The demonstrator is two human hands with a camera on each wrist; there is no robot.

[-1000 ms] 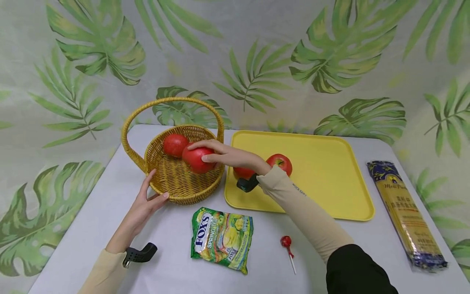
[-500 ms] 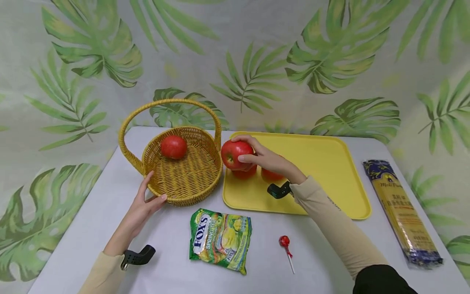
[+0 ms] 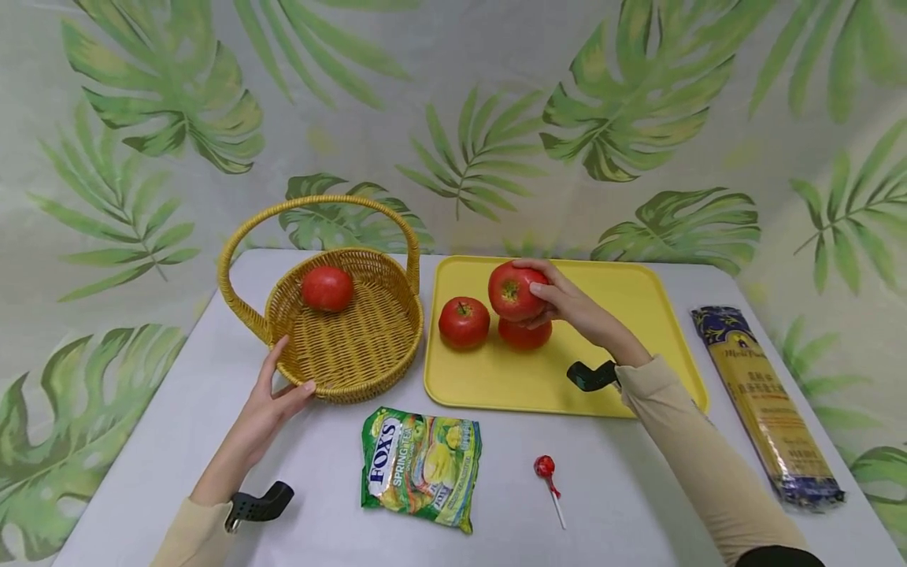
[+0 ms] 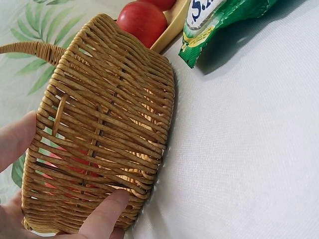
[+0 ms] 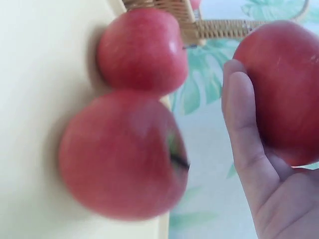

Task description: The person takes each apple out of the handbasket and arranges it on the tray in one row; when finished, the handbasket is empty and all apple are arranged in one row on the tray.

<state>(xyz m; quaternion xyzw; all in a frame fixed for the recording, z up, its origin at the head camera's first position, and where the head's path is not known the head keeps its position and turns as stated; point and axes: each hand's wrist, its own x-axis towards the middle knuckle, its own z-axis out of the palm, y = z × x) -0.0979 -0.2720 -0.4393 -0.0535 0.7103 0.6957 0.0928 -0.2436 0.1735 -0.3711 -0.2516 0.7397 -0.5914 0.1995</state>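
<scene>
My right hand (image 3: 574, 307) grips a red apple (image 3: 516, 291) above the yellow tray (image 3: 609, 370). Below it, a second apple (image 3: 525, 334) sits on the tray, partly covered by the held one. Left of that stands a third apple (image 3: 464, 322). In the right wrist view, fingers (image 5: 244, 114) curve along the side of the held apple (image 5: 289, 89). My left hand (image 3: 272, 405) holds the near left side of the wicker basket (image 3: 368, 386), one fingertip (image 4: 112, 204) against its woven outer wall. Inside the basket lies one apple (image 3: 327, 288).
A green bag of Fox's candy (image 3: 421, 470) lies in front of the basket and tray. Beside it is a red lollipop (image 3: 546, 468) on a white stick. A long pack of noodles (image 3: 768, 405) lies along the right side. The basket's tall handle (image 3: 319, 201) arches upward.
My right hand has carried its apple out of the basket and rightward over the tray. The left hand has stayed at the basket, and the camera view has shifted slightly.
</scene>
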